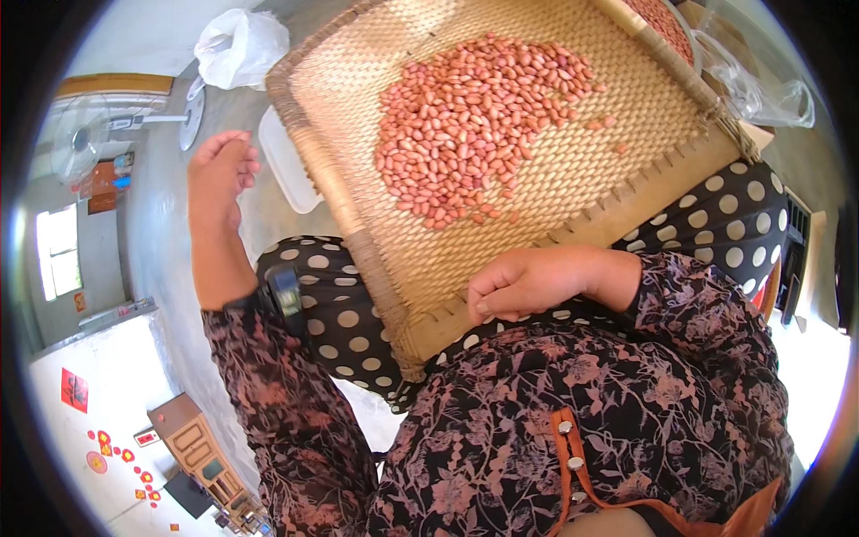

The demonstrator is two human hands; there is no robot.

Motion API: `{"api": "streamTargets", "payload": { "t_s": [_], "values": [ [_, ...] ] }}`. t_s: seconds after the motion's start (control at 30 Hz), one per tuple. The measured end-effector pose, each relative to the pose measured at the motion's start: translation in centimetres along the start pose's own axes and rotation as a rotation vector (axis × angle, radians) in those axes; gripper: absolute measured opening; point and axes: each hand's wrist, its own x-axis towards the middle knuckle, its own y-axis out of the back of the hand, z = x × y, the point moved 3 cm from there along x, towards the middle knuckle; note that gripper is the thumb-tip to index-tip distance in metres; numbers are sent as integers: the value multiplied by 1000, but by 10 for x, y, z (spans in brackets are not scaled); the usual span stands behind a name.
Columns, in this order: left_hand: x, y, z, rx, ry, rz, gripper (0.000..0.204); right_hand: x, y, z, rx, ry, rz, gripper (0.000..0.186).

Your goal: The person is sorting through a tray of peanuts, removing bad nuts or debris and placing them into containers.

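A square woven winnowing basket (573,197) lies tilted across my lap, with a heap of shelled pink peanuts (474,116) spread over its middle. Off its left rim, above a white plastic tray (284,170), my left hand (224,170) is raised with its fingers curled in. Whatever those fingers hold, if anything, is hidden. My right hand (532,282) rests at the basket's near edge, fingers closed and bent downward. I cannot make out anything in it. A few loose peanuts (608,122) lie apart from the heap, toward the right.
Behind the basket at the right stands a round container of more peanuts (662,27), with a clear plastic bag (761,89) beside it. A white plastic bag (240,49) sits at the far left, near a standing fan (85,139). A wooden cabinet (201,447) stands farther off.
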Motion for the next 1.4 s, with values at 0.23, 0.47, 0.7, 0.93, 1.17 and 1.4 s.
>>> {"api": "streamTargets", "payload": {
  "t_s": [0.23,0.47,0.7,0.93,1.17,1.4],
  "values": [
    [29,37,0,-42,25,188,29,-8,4,8,56,-38,56,23],
    [-35,-41,32,-62,-73,-105,22,0,4,4,31,-12,33,22],
    [-75,-142,2,136,-56,-601,13,0,1,6,-32,45,-5,21],
    [-83,-171,-37,299,-167,-657,20,1,1,13,-78,84,-5,22],
    [-103,-177,-17,269,-71,-926,17,-1,1,5,-97,131,6,23],
    [-60,-73,34,-210,-205,-422,19,-4,1,3,10,-53,-16,22]
  ]
}}
